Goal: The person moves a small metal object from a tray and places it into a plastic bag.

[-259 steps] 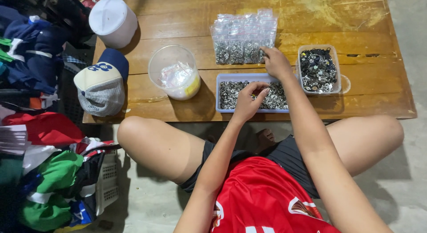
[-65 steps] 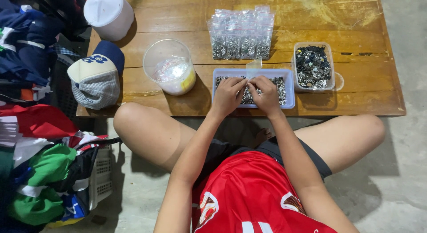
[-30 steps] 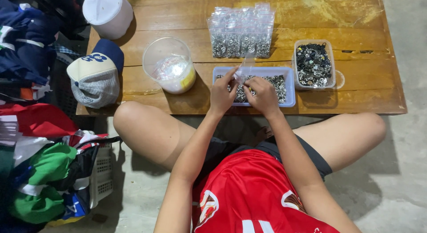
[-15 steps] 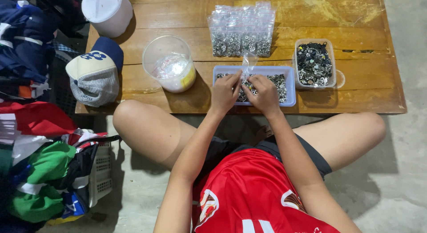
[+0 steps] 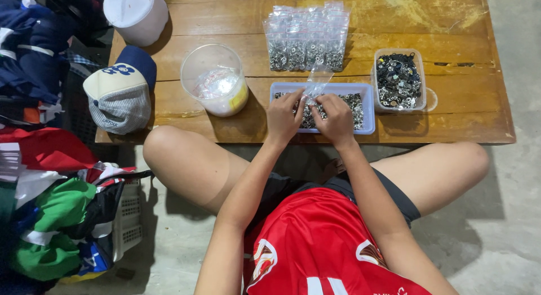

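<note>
Hands: left hand (image 5: 284, 113) and right hand (image 5: 336, 117) sit side by side over the blue tray (image 5: 367, 112), fingers pinched together on the lower end of a small clear bag (image 5: 315, 83).
Left hand grip: closed on the bag's left edge, fingertips curled inward.
Right hand grip: closed on the bag's right edge, knuckles up.
Small clear bag: held upright above the tray's middle, its crumpled top pointing to the far side of the tabletop (image 5: 451, 117); contents cannot be told.
Blue tray: shallow, rectangular, near the front edge of the tabletop, holding a layer of small metal parts (image 5: 354, 103).
Filled bags: a row of clear packets (image 5: 307, 38) with metal pieces in their lower ends, lying just beyond the tray.
Clear tub: rectangular container (image 5: 399, 81) of darker mixed metal parts, just right of the tray.
Round tub: clear plastic cup (image 5: 215, 86) with crumpled plastic inside, left of the tray.
Cap: blue, cream and grey cap (image 5: 121, 92) at the tabletop's left edge.
White container: lidded, round (image 5: 136, 13), at the far left corner.
Floor, left: heap of coloured clothing (image 5: 51, 199) and a white basket (image 5: 129, 219).
Posture: person seated cross-legged at the tabletop, red shirt.
</note>
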